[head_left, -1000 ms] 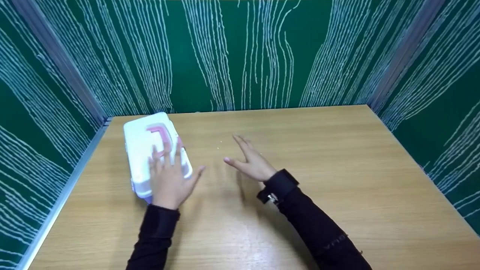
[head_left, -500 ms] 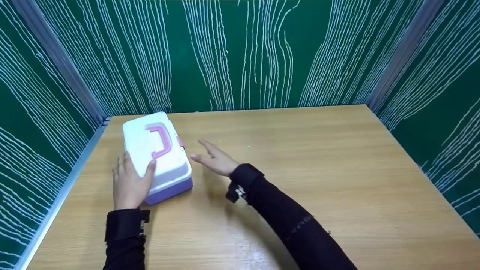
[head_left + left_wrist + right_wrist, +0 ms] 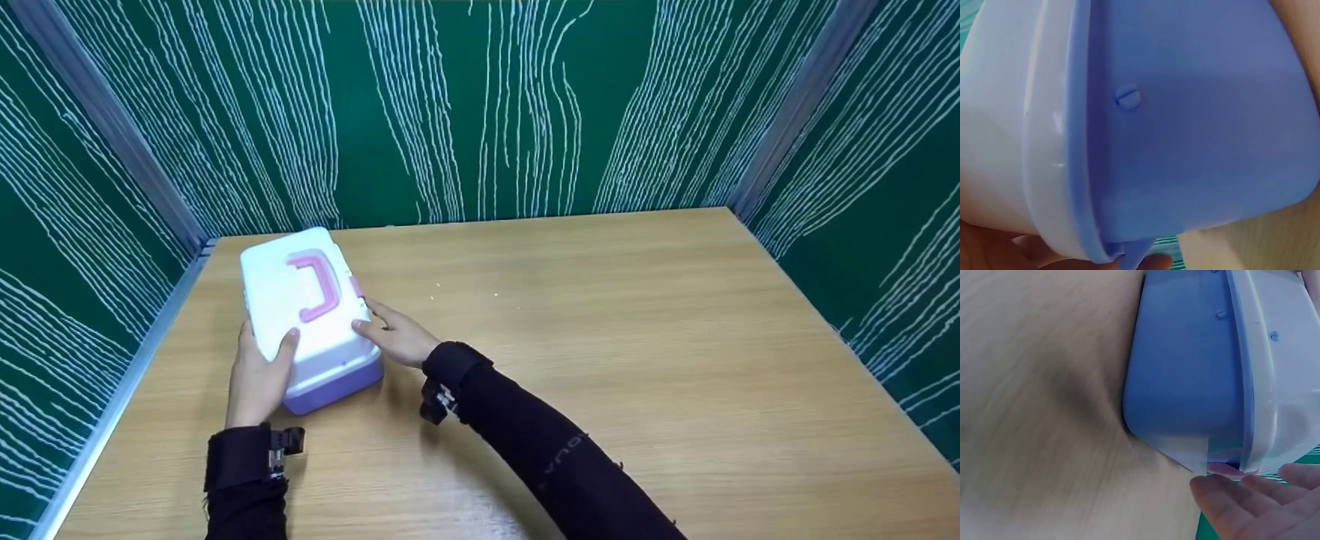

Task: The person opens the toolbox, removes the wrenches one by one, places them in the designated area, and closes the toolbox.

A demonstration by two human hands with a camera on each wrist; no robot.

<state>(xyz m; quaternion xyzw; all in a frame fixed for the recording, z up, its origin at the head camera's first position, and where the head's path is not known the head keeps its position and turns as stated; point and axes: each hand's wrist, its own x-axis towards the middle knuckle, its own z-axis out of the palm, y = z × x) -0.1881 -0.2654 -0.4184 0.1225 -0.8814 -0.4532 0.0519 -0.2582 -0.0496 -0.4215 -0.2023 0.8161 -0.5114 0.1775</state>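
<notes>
A storage box (image 3: 300, 300) with a white lid, a purple base and a pink handle (image 3: 322, 289) stands on the left of the table, turned at a slight angle. My left hand (image 3: 257, 382) holds its near left side, thumb on the lid and fingers down along the side wall. In the left wrist view the box's purple end (image 3: 1202, 124) fills most of the picture, with fingers partly hidden behind the rim. At the right side, by the pink latch (image 3: 355, 286), is my right hand (image 3: 401, 337), thumb by the lid edge. The right wrist view shows its fingers (image 3: 1224, 509) fairly straight beside the box.
The wooden table (image 3: 600, 337) stretches to the right. A few tiny white specks (image 3: 496, 295) lie near its middle. Green walls (image 3: 525, 112) with white wavy lines enclose the back and sides, with grey posts at the corners.
My left hand has moved from above the lid to the box's left side and taken hold. My right hand has come leftward across the table to the right side. The box has hardly moved.
</notes>
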